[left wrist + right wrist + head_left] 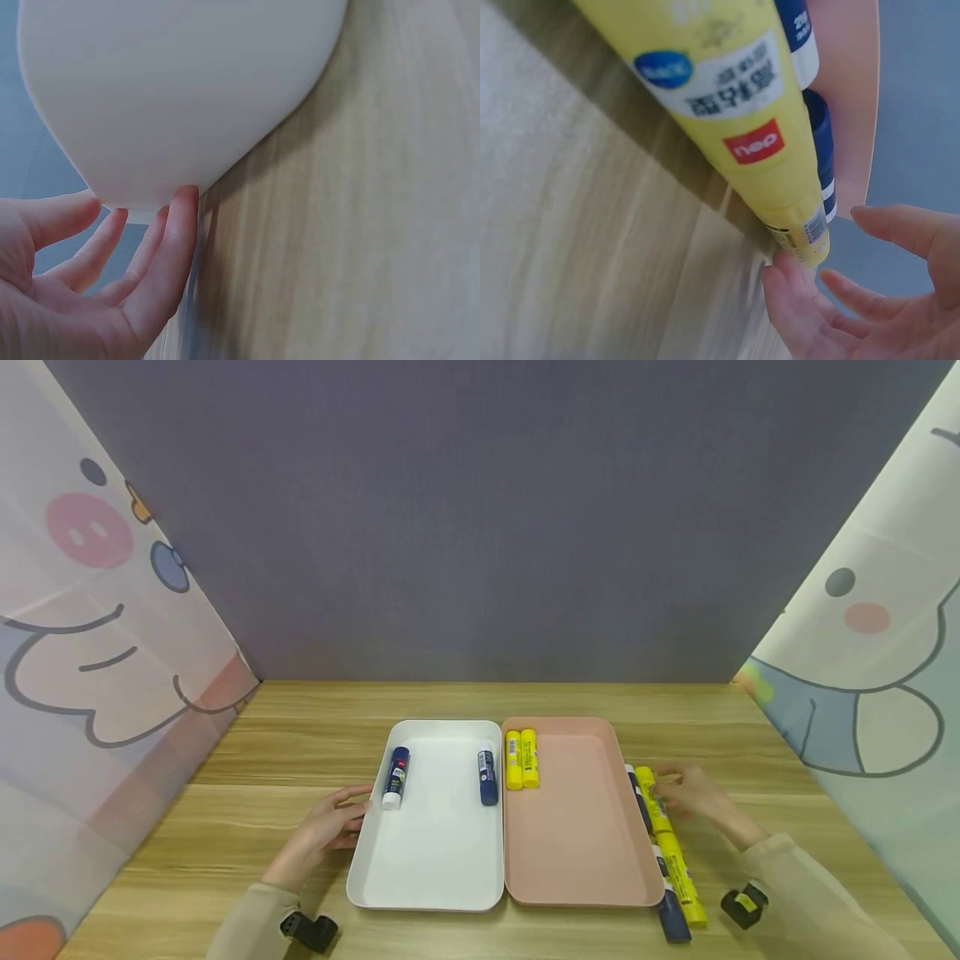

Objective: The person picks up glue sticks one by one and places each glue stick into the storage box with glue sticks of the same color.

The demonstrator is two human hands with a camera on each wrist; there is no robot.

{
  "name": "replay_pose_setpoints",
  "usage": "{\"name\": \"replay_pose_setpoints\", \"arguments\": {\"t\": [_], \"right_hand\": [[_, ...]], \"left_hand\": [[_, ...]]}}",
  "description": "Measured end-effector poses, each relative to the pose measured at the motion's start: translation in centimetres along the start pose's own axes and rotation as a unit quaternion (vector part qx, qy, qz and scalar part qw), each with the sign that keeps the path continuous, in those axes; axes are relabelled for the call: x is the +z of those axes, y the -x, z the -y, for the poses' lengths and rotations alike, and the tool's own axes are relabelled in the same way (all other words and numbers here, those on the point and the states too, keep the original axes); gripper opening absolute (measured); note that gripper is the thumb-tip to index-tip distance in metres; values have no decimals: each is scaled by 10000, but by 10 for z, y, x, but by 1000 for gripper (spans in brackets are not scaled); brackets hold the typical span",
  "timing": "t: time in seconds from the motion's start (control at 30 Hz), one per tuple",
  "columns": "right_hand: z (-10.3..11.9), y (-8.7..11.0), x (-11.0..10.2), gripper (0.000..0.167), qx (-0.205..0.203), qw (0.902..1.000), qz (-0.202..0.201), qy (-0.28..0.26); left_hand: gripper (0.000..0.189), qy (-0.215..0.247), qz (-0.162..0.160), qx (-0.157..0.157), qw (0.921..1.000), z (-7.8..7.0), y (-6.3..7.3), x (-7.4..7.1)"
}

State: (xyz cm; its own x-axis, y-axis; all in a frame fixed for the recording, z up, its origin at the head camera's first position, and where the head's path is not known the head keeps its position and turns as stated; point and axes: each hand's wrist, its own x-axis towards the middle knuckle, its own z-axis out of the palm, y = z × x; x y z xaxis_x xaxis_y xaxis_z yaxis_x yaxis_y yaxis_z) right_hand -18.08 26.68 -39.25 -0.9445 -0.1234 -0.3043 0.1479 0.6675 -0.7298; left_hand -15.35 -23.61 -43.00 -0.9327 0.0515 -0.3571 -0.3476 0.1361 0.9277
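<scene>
My left hand (322,831) is at the left side of the white tray (435,860). In the left wrist view its fingertips touch the tray's wall (187,97), the fingers only loosely bent. My right hand (690,797) reaches to the far yellow glue stick (654,802) beside the pink tray (577,852). The right wrist view has the fingers at that stick's end (810,236), the thumb held apart from it. A nearer yellow glue stick (681,881) lies in line with it. Two dark blue glue sticks, one far (639,797) and one near (672,910), lie between these and the pink tray.
Inside the white tray lie two dark blue glue sticks, one left (396,778) and one right (487,778). Two yellow glue sticks (529,760) lie side by side in the pink tray's far left corner. A grey panel (480,527) stands behind the wooden table (315,710).
</scene>
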Motion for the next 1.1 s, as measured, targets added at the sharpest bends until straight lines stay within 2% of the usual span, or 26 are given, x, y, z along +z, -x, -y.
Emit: {"name": "replay_pose_setpoints", "arguments": {"t": [0.47, 0.77, 1.1], "right_hand": [[-8, -5, 2, 54, 94, 10000, 31, 11], [-9, -7, 5, 55, 229, 9997, 88, 21], [-11, -9, 7, 56, 341, 9994, 104, -52]], "left_hand": [[50, 2, -76, 1, 10000, 0, 0, 0], [51, 15, 35, 62, 10000, 0, 0, 0], [49, 17, -9, 73, 10000, -1, 1, 0]]}}
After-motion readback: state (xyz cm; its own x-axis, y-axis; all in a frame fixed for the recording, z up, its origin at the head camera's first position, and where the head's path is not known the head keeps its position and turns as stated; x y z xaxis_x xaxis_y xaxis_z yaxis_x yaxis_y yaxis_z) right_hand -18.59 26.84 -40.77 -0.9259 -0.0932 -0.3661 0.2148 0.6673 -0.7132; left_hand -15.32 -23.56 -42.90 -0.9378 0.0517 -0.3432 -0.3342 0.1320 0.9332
